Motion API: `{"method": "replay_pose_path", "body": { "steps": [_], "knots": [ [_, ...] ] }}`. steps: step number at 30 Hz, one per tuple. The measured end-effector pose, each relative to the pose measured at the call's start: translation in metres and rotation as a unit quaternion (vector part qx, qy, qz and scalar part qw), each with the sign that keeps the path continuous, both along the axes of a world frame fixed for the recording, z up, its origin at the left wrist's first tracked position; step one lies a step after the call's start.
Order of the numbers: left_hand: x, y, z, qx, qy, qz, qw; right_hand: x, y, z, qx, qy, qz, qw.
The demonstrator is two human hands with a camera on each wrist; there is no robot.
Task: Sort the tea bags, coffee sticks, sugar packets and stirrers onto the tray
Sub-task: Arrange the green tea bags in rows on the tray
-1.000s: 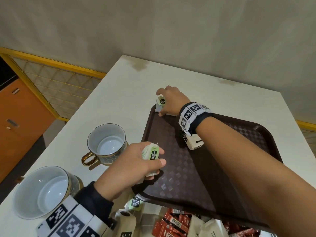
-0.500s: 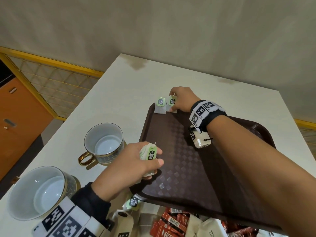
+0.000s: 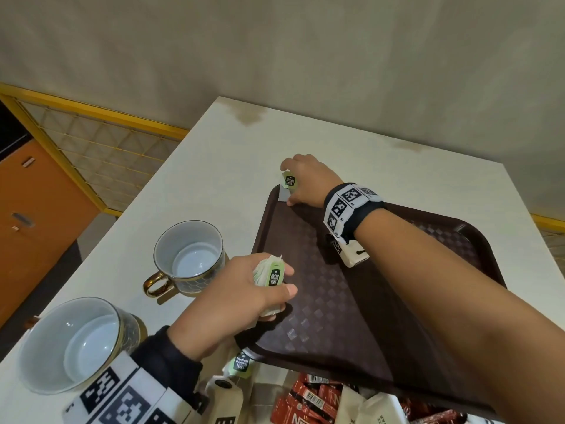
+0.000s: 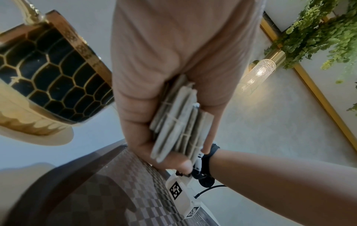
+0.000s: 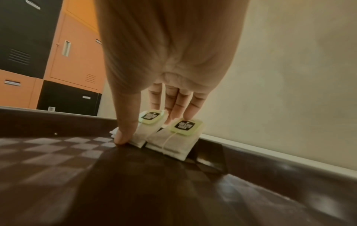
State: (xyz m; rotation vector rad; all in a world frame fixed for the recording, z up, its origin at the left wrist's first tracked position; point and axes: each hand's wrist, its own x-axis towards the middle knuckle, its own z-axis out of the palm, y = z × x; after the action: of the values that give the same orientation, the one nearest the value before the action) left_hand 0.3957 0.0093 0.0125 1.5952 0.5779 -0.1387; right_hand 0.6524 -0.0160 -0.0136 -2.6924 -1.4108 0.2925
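A dark brown tray (image 3: 382,316) lies on the white table. My right hand (image 3: 308,182) reaches to its far left corner, where two tea bags (image 5: 173,143) (image 5: 146,130) with green tags lean on the rim. Its fingers are straight and touch the tags, and the thumb (image 5: 123,134) presses the tray floor beside the left bag. In the head view only one tag (image 3: 289,181) shows past the hand. My left hand (image 3: 244,295) hovers at the tray's near left edge and grips a stack of tea bags (image 3: 270,275) (image 4: 179,122).
Two gold-trimmed cups (image 3: 189,258) (image 3: 73,344) stand left of the tray. At the near edge lie a loose tea bag (image 3: 241,362), red coffee sticks (image 3: 308,402) and pale packets (image 3: 367,405). The table's left edge drops off beyond the cups.
Half a second ago my right hand was to the right of two exposed tea bags; it has since shifted left over them. My left hand has stayed put with its stack.
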Motion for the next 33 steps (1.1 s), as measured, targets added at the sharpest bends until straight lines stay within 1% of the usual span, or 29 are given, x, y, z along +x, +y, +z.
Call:
{"method": "replay_pose_path", "body": {
  "steps": [11, 15, 19, 27, 33],
  "knots": [
    [-0.001, 0.003, -0.002, 0.006, -0.002, 0.003, 1.0, 0.006, -0.001, 0.0, -0.004, -0.017, -0.018, 1.0],
    [0.0, 0.002, -0.004, 0.011, -0.003, 0.001, 1.0, 0.016, -0.011, 0.011, 0.028, 0.012, -0.048, 0.998],
    [0.0, 0.002, -0.006, 0.01, -0.005, 0.002, 1.0, 0.028, -0.022, 0.013, -0.004, 0.038, -0.074, 0.996],
    [0.001, 0.0, -0.008, 0.008, -0.001, 0.002, 1.0, 0.024, -0.024, 0.006, -0.031, 0.02, -0.036, 0.999],
    [0.001, 0.0, -0.008, 0.01, 0.001, -0.001, 1.0, 0.021, -0.019, 0.011, -0.037, 0.035, -0.032, 0.998]
  ]
}}
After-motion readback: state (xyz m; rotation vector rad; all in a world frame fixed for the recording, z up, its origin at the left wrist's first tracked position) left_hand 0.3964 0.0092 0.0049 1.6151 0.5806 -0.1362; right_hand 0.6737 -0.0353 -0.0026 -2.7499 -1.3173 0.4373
